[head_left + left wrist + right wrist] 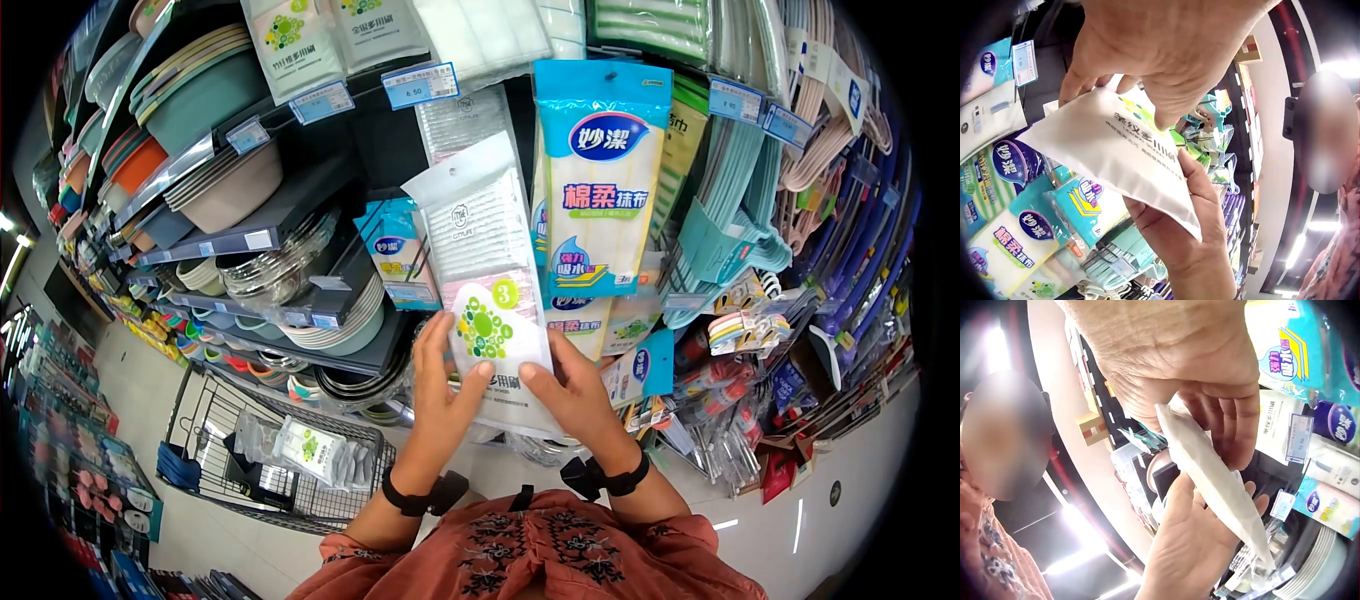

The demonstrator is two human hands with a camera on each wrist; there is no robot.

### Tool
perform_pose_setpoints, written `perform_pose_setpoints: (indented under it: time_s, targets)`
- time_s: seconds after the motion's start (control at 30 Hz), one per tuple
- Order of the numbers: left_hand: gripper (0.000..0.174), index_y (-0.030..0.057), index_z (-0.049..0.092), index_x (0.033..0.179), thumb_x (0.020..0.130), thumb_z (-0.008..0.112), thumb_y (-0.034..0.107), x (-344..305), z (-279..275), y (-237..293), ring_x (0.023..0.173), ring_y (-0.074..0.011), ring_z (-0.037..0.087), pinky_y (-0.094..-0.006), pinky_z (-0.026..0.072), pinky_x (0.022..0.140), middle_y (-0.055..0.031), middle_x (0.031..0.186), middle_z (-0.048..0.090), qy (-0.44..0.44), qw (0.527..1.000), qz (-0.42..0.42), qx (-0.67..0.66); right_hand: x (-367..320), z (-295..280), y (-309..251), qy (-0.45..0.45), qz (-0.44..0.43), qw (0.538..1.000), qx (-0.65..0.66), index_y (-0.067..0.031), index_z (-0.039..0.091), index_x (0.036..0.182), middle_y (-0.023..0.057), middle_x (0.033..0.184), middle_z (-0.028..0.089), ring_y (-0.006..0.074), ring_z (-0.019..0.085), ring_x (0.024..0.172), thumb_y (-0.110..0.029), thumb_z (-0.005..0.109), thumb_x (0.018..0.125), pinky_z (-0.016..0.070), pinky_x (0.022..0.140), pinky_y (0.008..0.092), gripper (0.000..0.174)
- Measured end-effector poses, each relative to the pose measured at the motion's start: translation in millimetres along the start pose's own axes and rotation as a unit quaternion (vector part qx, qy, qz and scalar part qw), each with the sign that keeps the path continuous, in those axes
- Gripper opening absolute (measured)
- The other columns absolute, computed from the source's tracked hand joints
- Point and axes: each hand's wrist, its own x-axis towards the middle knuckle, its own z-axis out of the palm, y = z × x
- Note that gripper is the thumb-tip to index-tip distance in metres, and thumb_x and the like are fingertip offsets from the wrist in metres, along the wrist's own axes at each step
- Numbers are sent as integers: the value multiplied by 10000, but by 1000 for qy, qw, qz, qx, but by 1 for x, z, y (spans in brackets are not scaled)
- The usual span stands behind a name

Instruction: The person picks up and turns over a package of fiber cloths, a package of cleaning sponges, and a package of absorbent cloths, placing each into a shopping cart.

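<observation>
My two hands hold a flat white pack of striped cloth (490, 325) with a green dot print and a number 3 in front of me. The left hand (442, 385) grips its left edge, thumb on the printed face and fingers passing behind. On the lower right edge, the right hand (575, 388) pinches the pack between thumb and fingers. The left wrist view shows the pack (1107, 137) tilted, its printed side up. Seen from the right wrist, it is nearly edge-on (1210, 472) between the hands.
Blue-topped cloth packs (605, 150) hang on the rack behind, beside light blue hangers (725, 200). Stacked bowls (225, 185) fill shelves to the left. A wire shopping cart (215, 400) with several packs (310, 445) in it stands at lower left.
</observation>
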Motion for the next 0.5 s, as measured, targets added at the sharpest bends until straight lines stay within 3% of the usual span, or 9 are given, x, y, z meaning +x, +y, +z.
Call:
perform_pose_setpoints:
  time_s: [0.17, 0.2, 0.27, 0.3, 0.33, 0.4, 0.47, 0.5]
  targets:
    - [674, 6, 319, 1518, 982, 635, 265, -4, 3, -9, 1360, -280, 446, -407, 456, 1049, -165, 1478, 398, -10, 985, -38, -170, -5, 8, -3, -61, -37, 996, -59, 18, 440, 1465, 139, 1278, 601, 156, 607, 1093, -194, 627, 996, 488, 934, 300, 548]
    - [679, 8, 302, 1527, 1002, 586, 332, -5, 2, -9, 1346, -270, 461, -382, 463, 1025, -154, 1440, 437, -9, 983, -54, -176, -6, 12, -5, -71, -51, 993, -73, 15, 433, 1475, 148, 1276, 599, 166, 617, 1080, -197, 627, 994, 492, 928, 302, 560]
    - [711, 14, 269, 1545, 1043, 488, 466, -6, 0, -7, 1319, -251, 492, -333, 476, 976, -133, 1364, 516, -8, 977, -100, -188, -3, 18, -12, -98, -71, 984, -130, 19, 448, 1473, 150, 1310, 592, 187, 601, 1109, -245, 601, 993, 479, 946, 316, 568]
    - [712, 29, 258, 1558, 1049, 462, 485, -3, 0, -12, 1313, -247, 501, -345, 483, 938, -141, 1432, 490, -22, 956, -172, -237, -2, 19, -12, -113, -90, 975, -168, 18, 465, 1462, 164, 1314, 588, 209, 602, 1112, -235, 607, 985, 478, 945, 325, 559]
    - [663, 50, 245, 1571, 1063, 429, 435, 0, 6, 13, 1352, -280, 470, -396, 466, 1028, -155, 1521, 419, 12, 900, -194, -389, 0, 23, -9, -129, -106, 965, -203, 17, 481, 1451, 178, 1317, 585, 230, 602, 1114, -226, 613, 977, 477, 944, 335, 549]
    - [618, 67, 222, 1582, 1078, 374, 391, -8, -2, -27, 1409, -310, 404, -446, 389, 1145, -166, 1575, 346, -63, 850, -150, -501, 0, 32, 1, -113, -188, 944, -246, 25, 558, 1372, 195, 1331, 578, 311, 593, 1129, -170, 671, 918, 475, 949, 372, 508]
    - [615, 82, 179, 1594, 1084, 326, 392, -6, -10, -37, 1463, -331, 317, -487, 300, 1215, -164, 1619, 261, -107, 817, -158, -544, 0, 39, 5, -131, -232, 915, -303, 27, 589, 1333, 195, 1334, 579, 344, 589, 1135, -144, 700, 886, 472, 952, 391, 491]
    - [632, 90, 142, 1601, 1084, 313, 412, -2, -9, -50, 1480, -345, 282, -503, 299, 1210, -139, 1637, 228, -115, 831, -149, -523, 0, 45, 8, -112, -258, 907, -313, -7, 629, 1246, 173, 1304, 592, 373, 584, 1169, -166, 744, 835, 491, 969, 433, 455]
